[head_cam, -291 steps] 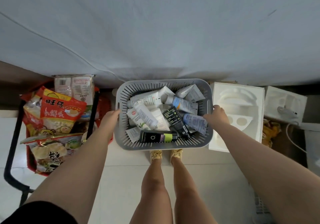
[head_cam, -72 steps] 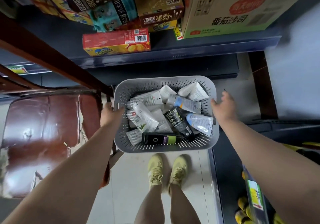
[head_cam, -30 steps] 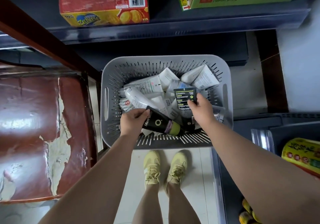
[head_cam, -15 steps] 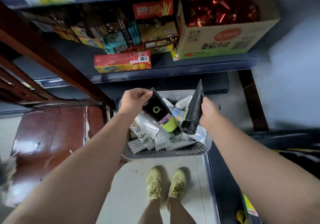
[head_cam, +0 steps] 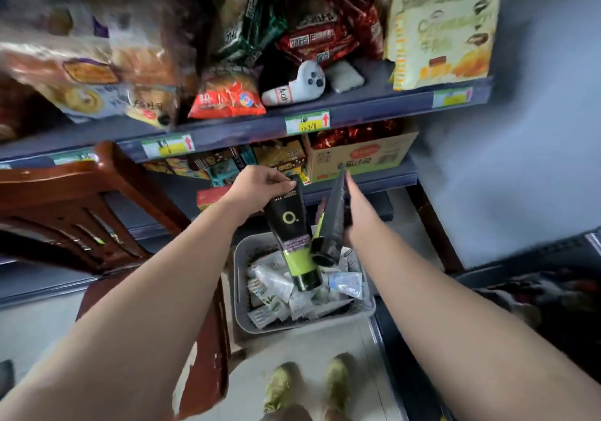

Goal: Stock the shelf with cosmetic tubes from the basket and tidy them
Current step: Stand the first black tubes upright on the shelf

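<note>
My left hand (head_cam: 257, 185) pinches the crimped end of a black tube with a green lower part (head_cam: 290, 237), which hangs cap down. My right hand (head_cam: 349, 212) grips a dark tube (head_cam: 331, 222), seen edge on, with its black cap at the bottom. Both tubes are held up in front of the blue shelf (head_cam: 357, 108), above the grey basket (head_cam: 369, 307). The basket sits on the floor below with several white and pale tubes (head_cam: 276, 285) inside.
A wooden chair with a worn red seat (head_cam: 97, 199) stands left of the basket. The shelves hold snack bags (head_cam: 224, 95), a white game controller (head_cam: 299, 86), boxes and a cardboard carton (head_cam: 361, 154). Another dark rack (head_cam: 533, 277) is at right. My yellow shoes (head_cam: 305, 385) are below.
Both hands have lifted their tubes higher, clear of the basket and toward the shelves. My view has tilted up, so the upper snack shelf now shows.
</note>
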